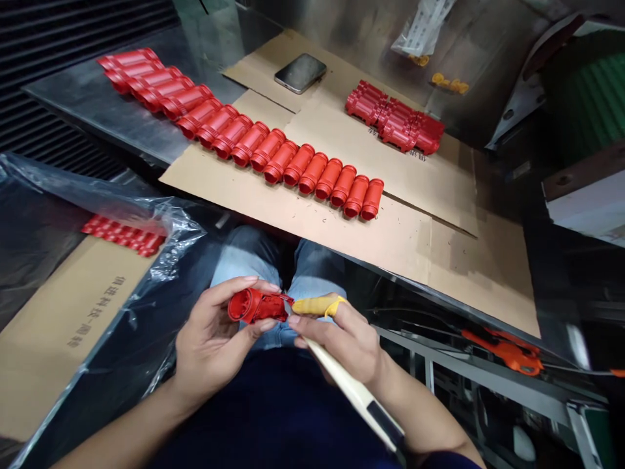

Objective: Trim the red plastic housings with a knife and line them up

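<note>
As laid out on cardboard sheet (405, 247) at 12 o'clock, long row of red plastic housings (263, 153), tighter cluster (395, 120) at 1 o'clock; only one housing (256, 306) in hand at 6 o'clock, pinched by left hand (212, 352); right hand (346, 339) closed around pale-handled knife (346, 384), yellow finger cot (312, 306) on forefinger.

A long, winding row of ribbed red plastic cylinders (266, 150) lies across creased sheets of brown corrugated cardboard (390, 241), which rest on a dull grey metal tabletop (112, 117). Farther along the cardboard sits a compact heap of similar red moulded parts (395, 117), and a dark rectangular smartphone (300, 73) lies face up near the far edge. Small yellow moulded pieces (449, 83) lie just beyond, near a clear plastic packet (424, 26). To the left, crumpled clear plastic sheeting (166, 221) partly covers red parts (122, 234) beside a tan cardboard box printed with dark characters (63, 332). Lower right, an orange-handled tool (508, 352) lies below the tabletop's edge.
</note>
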The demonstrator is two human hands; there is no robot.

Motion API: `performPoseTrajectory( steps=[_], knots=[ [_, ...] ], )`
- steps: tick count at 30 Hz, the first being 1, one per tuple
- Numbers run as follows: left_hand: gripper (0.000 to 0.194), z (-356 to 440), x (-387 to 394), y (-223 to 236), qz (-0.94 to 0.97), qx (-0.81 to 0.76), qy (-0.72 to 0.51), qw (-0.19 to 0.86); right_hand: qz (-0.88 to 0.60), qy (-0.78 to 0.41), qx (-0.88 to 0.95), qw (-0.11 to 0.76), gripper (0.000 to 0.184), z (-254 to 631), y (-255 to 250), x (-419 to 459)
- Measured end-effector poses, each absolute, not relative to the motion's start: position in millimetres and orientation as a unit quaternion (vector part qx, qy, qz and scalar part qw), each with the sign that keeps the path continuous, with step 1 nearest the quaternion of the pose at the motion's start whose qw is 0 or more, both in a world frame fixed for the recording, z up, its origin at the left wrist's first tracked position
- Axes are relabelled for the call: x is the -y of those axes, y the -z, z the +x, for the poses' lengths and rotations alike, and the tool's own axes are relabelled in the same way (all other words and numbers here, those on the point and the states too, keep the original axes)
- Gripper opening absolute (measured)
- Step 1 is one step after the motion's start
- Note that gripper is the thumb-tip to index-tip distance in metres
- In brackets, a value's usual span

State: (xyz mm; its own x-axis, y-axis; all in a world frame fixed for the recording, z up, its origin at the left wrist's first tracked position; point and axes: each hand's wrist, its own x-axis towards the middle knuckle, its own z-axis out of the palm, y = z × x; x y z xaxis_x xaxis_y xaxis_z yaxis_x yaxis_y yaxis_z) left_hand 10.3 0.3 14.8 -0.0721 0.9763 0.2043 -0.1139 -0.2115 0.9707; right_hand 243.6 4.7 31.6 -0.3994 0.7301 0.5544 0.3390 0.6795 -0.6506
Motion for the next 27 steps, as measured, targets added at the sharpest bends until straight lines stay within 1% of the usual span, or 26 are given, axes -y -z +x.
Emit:
performPoseTrajectory(
  steps=[3, 8, 11, 15, 21, 24, 27],
  knots=[
    [0.066, 12, 1, -14, 0.514, -0.435, -0.599, 0.434, -0.324, -0.189, 0.827, 0.417, 0.039, 241, -34, -4],
    [0.062, 12, 2, -14, 0.506, -0.451, -0.597, 0.429, -0.315, -0.179, 0.837, 0.411, 0.030, 241, -37, -8],
    [0.064, 11, 3, -12, 0.511, -0.450, -0.593, 0.430, -0.320, -0.177, 0.838, 0.406, 0.032, 242, -36, -7],
    [0.066, 12, 4, -11, 0.520, -0.445, -0.591, 0.427, -0.323, -0.186, 0.832, 0.411, 0.034, 241, -36, -6],
    [0.064, 13, 4, -17, 0.512, -0.458, -0.599, 0.412, -0.328, -0.169, 0.836, 0.406, 0.032, 245, -40, -3],
    [0.063, 9, 4, -19, 0.509, -0.473, -0.589, 0.412, -0.341, -0.159, 0.824, 0.424, 0.034, 251, -40, 0],
    [0.066, 7, 2, -15, 0.544, -0.453, -0.589, 0.391, -0.340, -0.186, 0.817, 0.426, 0.032, 253, -42, 2]
  ],
)
